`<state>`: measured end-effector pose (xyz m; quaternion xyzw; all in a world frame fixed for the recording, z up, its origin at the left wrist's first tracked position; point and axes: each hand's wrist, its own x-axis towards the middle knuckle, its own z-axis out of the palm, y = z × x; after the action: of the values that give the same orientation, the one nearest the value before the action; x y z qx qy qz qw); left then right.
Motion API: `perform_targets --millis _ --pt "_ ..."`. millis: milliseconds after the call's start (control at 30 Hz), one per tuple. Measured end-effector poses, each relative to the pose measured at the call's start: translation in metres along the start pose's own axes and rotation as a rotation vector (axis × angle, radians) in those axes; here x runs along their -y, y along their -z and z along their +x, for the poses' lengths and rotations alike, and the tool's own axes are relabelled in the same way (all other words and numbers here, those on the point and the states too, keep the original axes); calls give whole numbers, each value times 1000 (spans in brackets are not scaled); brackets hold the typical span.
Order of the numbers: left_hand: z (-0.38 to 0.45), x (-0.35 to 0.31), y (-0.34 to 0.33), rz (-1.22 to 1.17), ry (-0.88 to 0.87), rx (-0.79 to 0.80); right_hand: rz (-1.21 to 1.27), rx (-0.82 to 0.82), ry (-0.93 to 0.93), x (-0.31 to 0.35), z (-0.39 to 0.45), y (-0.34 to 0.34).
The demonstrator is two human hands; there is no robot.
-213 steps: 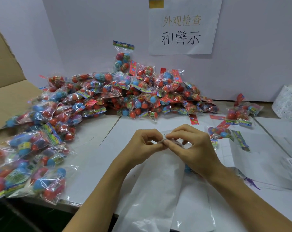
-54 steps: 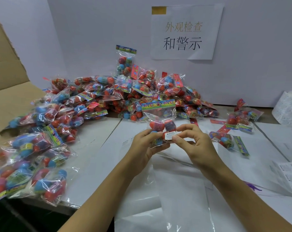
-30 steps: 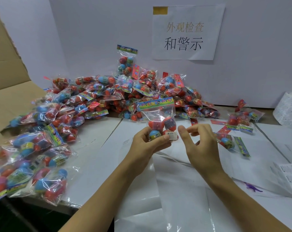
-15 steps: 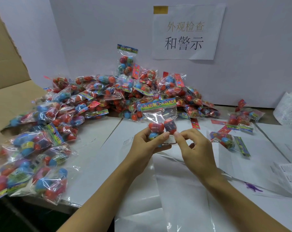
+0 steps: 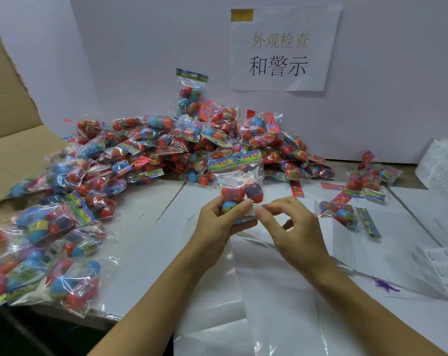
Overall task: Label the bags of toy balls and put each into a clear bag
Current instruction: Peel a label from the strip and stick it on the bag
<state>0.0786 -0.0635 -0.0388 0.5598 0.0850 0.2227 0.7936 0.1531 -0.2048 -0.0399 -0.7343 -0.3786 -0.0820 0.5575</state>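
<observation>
Just in front of the big pile of toy bags (image 5: 182, 152), I hold 1 bag of toy balls (image 5: 239, 187) upright in my left hand (image 5: 221, 224); the thumb and fingers are closed around its lower part. On the bag front sits a small white label (image 5: 253, 209). My right hand (image 5: 292, 227) is at the label, thumb and forefinger pinched nearly closed on its right edge, holding nothing else that I can see.

I judge this is the labelling step, almost finished: the label needs to be pressed flat on the crinkly film. The next move calls for opening 1 of the clear bags (image 5: 276, 291), which lie flat nearer to me than the pile, and sliding the toy bag inside.

Compared with 1.0 s ago, my right hand was open and apart from the label; now it has come back and pinches it. The bag stays at the same place.
</observation>
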Motion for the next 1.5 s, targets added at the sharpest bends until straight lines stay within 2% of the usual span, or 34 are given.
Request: perform_targets --millis 300,567,733,933,1067,1200,1300,1433,1500 --pt "3 0 2 -9 34 -22 3 7 4 -1 -1 -1" --pt "1 1 1 -19 62 94 62 -34 -61 -5 2 -1" --pt "1 4 4 37 61 108 -20 -34 -49 -8 2 -1" --pt "1 1 3 35 78 139 85 -40 -152 -8 6 0" --pt "-5 3 1 182 173 302 222 17 -301 -10 16 13" --pt "-7 14 1 406 199 385 255 -15 -365 -14 27 32" --pt "-9 12 1 445 211 417 228 58 -431 -14 32 50" --pt "-12 9 -4 583 92 476 361 247 -569 -12 12 80" --pt "-15 13 -12 602 47 572 403 321 -612 -13 -11 101"
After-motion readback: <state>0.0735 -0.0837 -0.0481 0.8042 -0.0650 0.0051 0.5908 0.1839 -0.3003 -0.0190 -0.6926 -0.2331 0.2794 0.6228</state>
